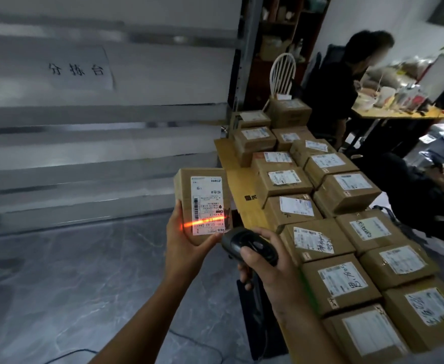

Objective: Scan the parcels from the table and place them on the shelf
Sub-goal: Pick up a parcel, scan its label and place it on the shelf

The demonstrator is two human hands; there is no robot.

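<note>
While the left hand (pixel 186 244) grips a brown cardboard parcel (pixel 184 190) from below, thumb laid across its near lower edge and fingers up its left side, the box stands upright in the air over the grey marbled floor (pixel 71 271), just off the left edge of the table (pixel 241 185). A tall white shipping label (pixel 207 200) with barcodes and printed text covers most of its facing side. A bright orange-red scan line (pixel 205 221) runs across the lower part of that label and spills onto the left fingers. The right hand (pixel 268 264) is wrapped round a dark handheld barcode scanner (pixel 249 244), thumb on top of its head and fingers curled about the handle. Its nose points up at the label from just beside the parcel's lower right corner, close to the left thumb. On the yellow wooden table, other cardboard parcels (pixel 339 282) sit packed side by side in rows, each labelled on top, some marked with handwriting. Behind them stand a white spindle-back chair (pixel 282 72) and a dark shelving unit (pixel 281 35) whose contents are too blurred to name. A person (pixel 344 82) in dark clothes sits at a second, cluttered table (pixel 399 115).
</note>
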